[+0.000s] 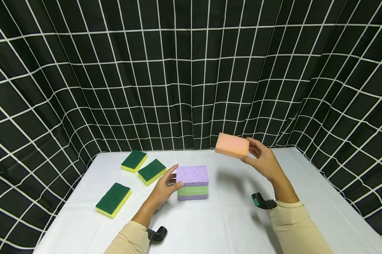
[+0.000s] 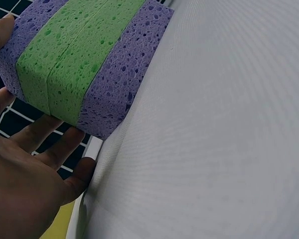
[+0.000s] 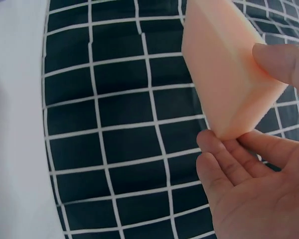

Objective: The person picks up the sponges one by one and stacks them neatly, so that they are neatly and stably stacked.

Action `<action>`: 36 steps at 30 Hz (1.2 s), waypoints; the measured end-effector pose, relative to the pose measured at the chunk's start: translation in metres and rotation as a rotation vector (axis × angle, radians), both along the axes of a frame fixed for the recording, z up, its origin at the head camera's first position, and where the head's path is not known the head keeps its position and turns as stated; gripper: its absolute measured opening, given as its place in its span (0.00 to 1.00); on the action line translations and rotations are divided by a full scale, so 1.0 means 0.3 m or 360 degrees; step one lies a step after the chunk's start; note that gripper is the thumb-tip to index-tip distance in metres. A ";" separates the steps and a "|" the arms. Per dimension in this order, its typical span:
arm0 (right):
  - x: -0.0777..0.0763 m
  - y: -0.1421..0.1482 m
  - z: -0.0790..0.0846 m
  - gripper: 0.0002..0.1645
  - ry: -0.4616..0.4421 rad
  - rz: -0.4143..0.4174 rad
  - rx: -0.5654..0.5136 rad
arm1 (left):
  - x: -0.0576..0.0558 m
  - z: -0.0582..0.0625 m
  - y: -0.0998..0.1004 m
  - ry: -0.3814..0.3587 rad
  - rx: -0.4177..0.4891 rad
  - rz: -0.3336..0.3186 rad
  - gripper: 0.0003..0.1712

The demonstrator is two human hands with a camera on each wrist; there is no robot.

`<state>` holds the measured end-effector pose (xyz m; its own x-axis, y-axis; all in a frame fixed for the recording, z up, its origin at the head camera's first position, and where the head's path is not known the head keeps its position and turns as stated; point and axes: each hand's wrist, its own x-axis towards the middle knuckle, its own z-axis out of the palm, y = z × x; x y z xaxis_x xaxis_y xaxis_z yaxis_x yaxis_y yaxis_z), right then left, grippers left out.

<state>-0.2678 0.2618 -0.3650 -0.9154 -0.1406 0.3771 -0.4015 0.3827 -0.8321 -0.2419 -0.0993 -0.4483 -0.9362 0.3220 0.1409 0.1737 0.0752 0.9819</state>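
In the head view a stack of sponges (image 1: pixel 192 176) stands on the table, purple on top and bottom with green between. The left wrist view shows two green layers (image 2: pixel 65 64) in it. My left hand (image 1: pixel 163 188) is at the stack's left end, thumb at the front of the top purple sponge, fingers fairly straight along the side. My right hand (image 1: pixel 264 162) holds a peach-orange sponge (image 1: pixel 232 144) above the table, right of and beyond the stack. In the right wrist view, the thumb and fingers (image 3: pixel 239 159) pinch one end of this sponge.
Three yellow sponges with dark green scouring tops lie to the left: one far back (image 1: pixel 134 160), one nearer the stack (image 1: pixel 152 171), one toward the front (image 1: pixel 114 199). A white cloth covers the table (image 1: pixel 216 225). A black curtain with white grid lines (image 1: pixel 191 77) surrounds it.
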 end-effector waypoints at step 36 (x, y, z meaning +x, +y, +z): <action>0.052 -0.220 0.041 0.46 0.0208 0.0355 -0.0028 | 0.001 0.000 0.000 0.0001 0.0034 -0.0024 0.43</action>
